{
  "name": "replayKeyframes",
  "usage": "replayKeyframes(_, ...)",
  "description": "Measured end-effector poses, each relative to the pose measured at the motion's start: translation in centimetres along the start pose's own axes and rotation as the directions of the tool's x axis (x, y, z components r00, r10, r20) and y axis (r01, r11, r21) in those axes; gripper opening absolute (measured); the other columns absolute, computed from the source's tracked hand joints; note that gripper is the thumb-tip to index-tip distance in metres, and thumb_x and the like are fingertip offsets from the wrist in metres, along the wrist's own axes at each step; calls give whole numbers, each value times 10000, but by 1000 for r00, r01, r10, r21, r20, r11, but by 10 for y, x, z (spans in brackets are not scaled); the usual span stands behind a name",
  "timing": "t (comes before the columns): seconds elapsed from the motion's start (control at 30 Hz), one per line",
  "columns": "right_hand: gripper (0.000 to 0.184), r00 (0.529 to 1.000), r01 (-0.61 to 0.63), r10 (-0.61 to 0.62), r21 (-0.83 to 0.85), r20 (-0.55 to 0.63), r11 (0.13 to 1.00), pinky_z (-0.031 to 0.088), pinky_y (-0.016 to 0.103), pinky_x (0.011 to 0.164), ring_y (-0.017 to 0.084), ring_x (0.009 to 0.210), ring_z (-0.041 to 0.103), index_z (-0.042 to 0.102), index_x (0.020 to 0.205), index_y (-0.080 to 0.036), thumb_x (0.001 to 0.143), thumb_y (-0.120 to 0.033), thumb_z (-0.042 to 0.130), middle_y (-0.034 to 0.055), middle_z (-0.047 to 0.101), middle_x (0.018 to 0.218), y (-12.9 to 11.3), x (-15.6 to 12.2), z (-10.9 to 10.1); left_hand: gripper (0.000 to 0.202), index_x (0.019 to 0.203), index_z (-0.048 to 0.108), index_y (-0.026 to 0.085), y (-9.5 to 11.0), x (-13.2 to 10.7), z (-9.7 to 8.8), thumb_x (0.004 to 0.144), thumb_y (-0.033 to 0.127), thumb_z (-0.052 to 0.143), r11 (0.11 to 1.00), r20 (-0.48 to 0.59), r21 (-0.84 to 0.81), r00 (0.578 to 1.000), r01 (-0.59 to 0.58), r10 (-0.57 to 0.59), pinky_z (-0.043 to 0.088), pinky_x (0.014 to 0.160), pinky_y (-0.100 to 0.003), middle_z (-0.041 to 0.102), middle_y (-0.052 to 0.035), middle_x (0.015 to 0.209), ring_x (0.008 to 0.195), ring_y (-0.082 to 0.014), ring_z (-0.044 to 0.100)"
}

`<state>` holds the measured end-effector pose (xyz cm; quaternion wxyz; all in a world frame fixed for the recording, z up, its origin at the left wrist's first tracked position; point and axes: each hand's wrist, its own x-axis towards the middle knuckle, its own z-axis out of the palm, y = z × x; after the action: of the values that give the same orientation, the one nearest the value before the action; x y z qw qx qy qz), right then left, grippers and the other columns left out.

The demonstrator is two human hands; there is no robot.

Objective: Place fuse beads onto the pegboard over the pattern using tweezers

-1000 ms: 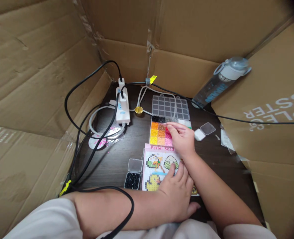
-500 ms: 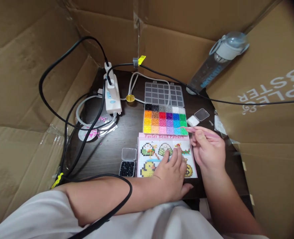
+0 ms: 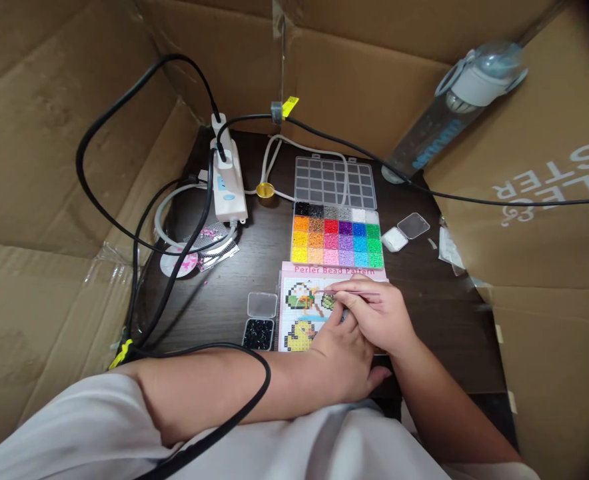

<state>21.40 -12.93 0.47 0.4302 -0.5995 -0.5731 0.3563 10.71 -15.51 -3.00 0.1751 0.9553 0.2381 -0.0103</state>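
My left hand (image 3: 345,357) lies flat on the Perler bead pattern sheet (image 3: 290,269), fingers stretched out and partly under my right hand. In my right hand (image 3: 380,315) is a pair of pink tweezers (image 3: 357,293), pinched and held nearly level. Their tip points left over the sheet, beside the green and white picture with orange and brown beads on it. Whether a bead sits in the tip is too small to tell. Behind the sheet stands the sorted bead box (image 3: 338,235), its compartments full of coloured beads and its clear lid folded back.
A small box of black beads (image 3: 258,334) stands left of the sheet, and a small white-filled box (image 3: 394,239) lies right. Further off are a white power strip (image 3: 228,190), a leaning bottle (image 3: 439,137) and black cables (image 3: 79,163). Cardboard walls (image 3: 354,73) surround the table.
My right hand has brought the tweezers left and toward me, from the bead box's green corner to over the pattern sheet. My left hand stays on the sheet. The view has shifted slightly.
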Motion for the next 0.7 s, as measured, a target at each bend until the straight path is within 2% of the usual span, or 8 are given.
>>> replayKeyframes(0.2,179,997,10,-8,-37,74,999,584,320,724,180,786,703,787,879,-236,842,-184,620,38,771,846,4,1,2,690,1432,479,161,1,0,-4,928,606,321,1000,44,-22,999,-2,3,149,1119,-628,482,-140,1466,1407,-390,290)
replayKeyframes(0.7,178,993,-6,12,-50,115,999,576,326,778,175,821,701,785,900,-233,854,-186,620,30,773,887,8,1,2,688,1429,481,153,0,-1,-7,929,602,339,1000,52,-27,999,-1,3,151,1118,-628,496,-146,1451,1410,-392,287)
